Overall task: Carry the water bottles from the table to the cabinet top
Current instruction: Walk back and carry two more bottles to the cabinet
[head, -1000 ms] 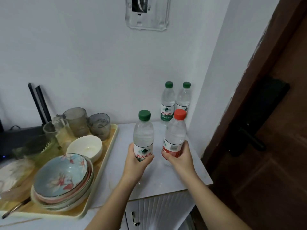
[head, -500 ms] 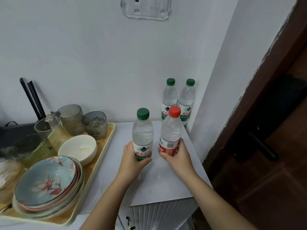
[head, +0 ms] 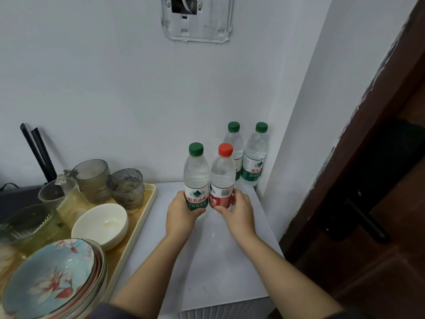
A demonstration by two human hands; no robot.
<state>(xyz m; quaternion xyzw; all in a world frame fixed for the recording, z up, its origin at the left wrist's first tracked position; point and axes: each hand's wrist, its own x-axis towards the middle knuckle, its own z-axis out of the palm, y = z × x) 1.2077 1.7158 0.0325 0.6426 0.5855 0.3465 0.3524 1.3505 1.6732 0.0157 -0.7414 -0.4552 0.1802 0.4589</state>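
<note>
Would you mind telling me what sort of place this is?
Probably a home kitchen or dining corner: a tray of bowls and glasses, bottles on a white cabinet, beside a wooden door.

The left rear bottle [head: 235,143] stands half hidden behind the red-capped bottle [head: 222,178].

Open white cabinet top [head: 220,261] at 6 o'clock, clear lane under both forearms. Two green-capped bottles [head: 247,157] block the corner at 1 o'clock, side wall [head: 299,134] tight at 3. Tray [head: 147,203] with glasses [head: 110,180] and bowls [head: 101,222] crowds 9 o'clock.
</note>
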